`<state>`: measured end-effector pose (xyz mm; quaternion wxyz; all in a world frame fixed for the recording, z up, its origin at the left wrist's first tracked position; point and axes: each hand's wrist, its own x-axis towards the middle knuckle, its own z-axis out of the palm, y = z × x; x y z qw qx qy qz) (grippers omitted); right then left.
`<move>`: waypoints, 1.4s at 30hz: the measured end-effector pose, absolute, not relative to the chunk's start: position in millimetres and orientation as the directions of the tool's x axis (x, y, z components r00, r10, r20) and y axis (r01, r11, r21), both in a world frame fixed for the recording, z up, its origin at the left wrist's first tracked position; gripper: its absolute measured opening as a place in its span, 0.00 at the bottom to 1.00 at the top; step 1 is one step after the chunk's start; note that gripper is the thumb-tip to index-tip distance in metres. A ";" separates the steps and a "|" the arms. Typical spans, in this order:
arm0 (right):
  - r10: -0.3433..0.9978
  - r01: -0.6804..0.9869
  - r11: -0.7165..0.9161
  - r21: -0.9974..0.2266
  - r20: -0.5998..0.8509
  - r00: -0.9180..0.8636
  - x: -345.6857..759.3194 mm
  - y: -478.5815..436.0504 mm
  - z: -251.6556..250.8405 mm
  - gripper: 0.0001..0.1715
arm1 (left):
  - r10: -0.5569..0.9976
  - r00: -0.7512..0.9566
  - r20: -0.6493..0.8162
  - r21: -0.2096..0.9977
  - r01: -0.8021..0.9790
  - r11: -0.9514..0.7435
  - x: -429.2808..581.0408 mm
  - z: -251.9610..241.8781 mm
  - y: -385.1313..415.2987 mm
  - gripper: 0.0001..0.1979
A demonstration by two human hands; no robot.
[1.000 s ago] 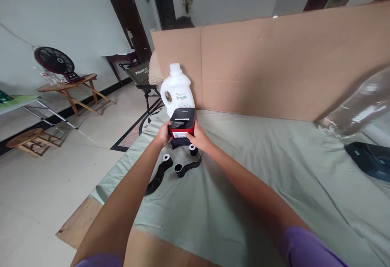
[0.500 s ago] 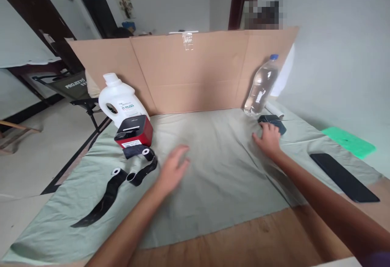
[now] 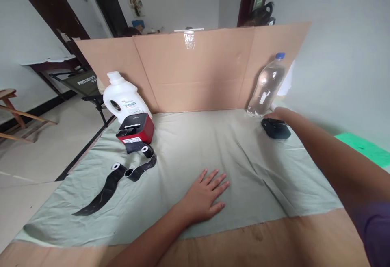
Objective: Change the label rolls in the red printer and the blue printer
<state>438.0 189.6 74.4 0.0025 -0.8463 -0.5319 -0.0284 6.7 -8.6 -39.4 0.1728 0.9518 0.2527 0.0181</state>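
Note:
My left hand (image 3: 204,197) lies flat on the grey-green cloth (image 3: 195,145), fingers spread, holding nothing. At the far right my right hand (image 3: 278,113) reaches over the back of a small dark box-like object (image 3: 276,129). Its fingers are mostly hidden, so their grip cannot be made out. Close beside it, the end of a white roll (image 3: 272,107) shows, and a clear bottle with a blue cap (image 3: 266,86) leans against the cardboard. To the left sits a red and black label printer (image 3: 137,128), with black ribbon rolls (image 3: 146,151) in front of it.
A white jug (image 3: 126,98) stands behind the printer. The cardboard screen (image 3: 195,72) closes off the back of the table. A green slab (image 3: 364,149) is at the right by the wall. Bare wood (image 3: 231,244) shows along the front edge; a person's head is partly visible behind the screen.
My left hand has moved right and nearer, settling flat on the cloth. My right hand has shifted from the dark object's front to its back. My right arm now covers where the black phone-like slab lay.

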 end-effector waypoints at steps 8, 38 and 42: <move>0.819 0.853 -0.522 0.004 -0.275 0.503 446.2 194.0 52.9 0.25 | 0.495 0.868 -0.028 0.371 0.469 -0.802 5.9 -40.1 -8.5 0.34; 0.868 0.883 -0.342 -0.322 -0.469 0.165 157.3 131.2 64.2 0.58 | 0.497 0.864 0.087 0.349 0.440 -0.827 4.5 -50.7 -16.9 0.33; 0.931 0.696 -0.296 -0.654 -0.361 0.056 196.0 136.8 39.9 0.44 | 0.491 0.868 0.070 0.371 0.435 -0.821 4.4 -49.2 -16.7 0.33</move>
